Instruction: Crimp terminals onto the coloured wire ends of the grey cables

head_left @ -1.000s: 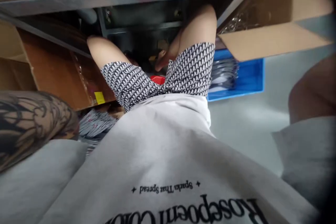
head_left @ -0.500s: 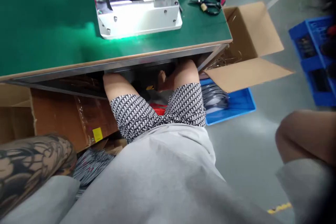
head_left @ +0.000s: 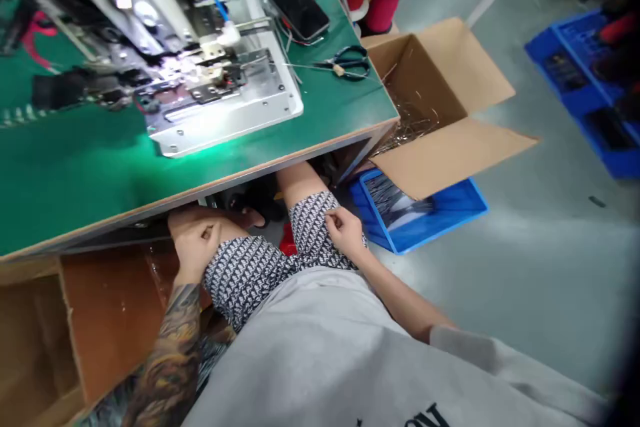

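Black-and-white patterned shorts (head_left: 310,247) are being worn by a seated person, just below centre at six o'clock. The right hand (head_left: 346,235), at five o'clock, is being rested on the right leg of the cloth. The left hand (head_left: 194,250), between eight and nine, is being laid on the bare left thigh, just beside the hem. The fingers of both are being curled loosely inward; whether anything is being held in them cannot be told. By its folds, the cloth is probably being felt as light, soft and limp, neither slippery nor fragile; the best place for a pinch is being offered by the loose hem. Compared with half a second ago, both hands are now being shown, where only a forearm and an elbow were being seen. More of the lit machine (head_left: 210,93) is being revealed at ten o'clock, and the phone (head_left: 296,5), near twelve, is being shown whole.
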The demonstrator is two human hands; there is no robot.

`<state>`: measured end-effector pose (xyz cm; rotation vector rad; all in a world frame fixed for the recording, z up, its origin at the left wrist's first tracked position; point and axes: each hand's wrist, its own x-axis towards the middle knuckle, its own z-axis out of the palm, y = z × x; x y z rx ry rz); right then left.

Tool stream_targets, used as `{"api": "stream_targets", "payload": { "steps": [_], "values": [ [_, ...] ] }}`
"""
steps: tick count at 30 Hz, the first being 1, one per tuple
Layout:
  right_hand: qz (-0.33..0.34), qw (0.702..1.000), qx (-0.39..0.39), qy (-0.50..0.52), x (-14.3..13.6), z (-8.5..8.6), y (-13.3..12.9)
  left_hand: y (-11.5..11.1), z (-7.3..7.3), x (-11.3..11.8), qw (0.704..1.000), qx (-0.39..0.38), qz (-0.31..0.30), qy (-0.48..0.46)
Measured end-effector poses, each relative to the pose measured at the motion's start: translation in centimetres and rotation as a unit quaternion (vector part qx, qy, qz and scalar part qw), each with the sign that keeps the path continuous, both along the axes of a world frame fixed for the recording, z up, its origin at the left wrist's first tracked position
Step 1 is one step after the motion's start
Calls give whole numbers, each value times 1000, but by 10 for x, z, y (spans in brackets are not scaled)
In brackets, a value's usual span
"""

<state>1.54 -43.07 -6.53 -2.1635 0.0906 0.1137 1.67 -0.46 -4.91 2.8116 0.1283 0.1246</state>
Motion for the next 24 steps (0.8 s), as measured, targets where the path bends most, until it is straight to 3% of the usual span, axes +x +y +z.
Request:
{"api": "stream_targets", "payload": {
  "steps": [3,5,9,13,16,19,22,24],
  "values": [
    [65,998,8,-13,-5,-7,20,3,-40,-2,991,-16,129,-4],
    [91,996,12,-14,-3,-8,27,7,-50,-5,993,11,121,-1],
    [109,994,23,-7,2,-5,30,9,-50,-5,997,65,30,30],
    [99,994,43,19,2,-4,23,-3,-42,-5,997,65,50,0],
    [64,994,64,65,12,-11,12,-27,-15,-2,995,39,-14,-85],
    [10,988,78,131,41,-36,-4,-63,36,20,970,39,-148,-187],
    [-43,969,80,230,84,-68,-18,-110,86,73,934,83,-251,-240],
    [-67,950,88,292,113,-83,-24,-144,105,116,898,101,-334,-269]
  ]
}}
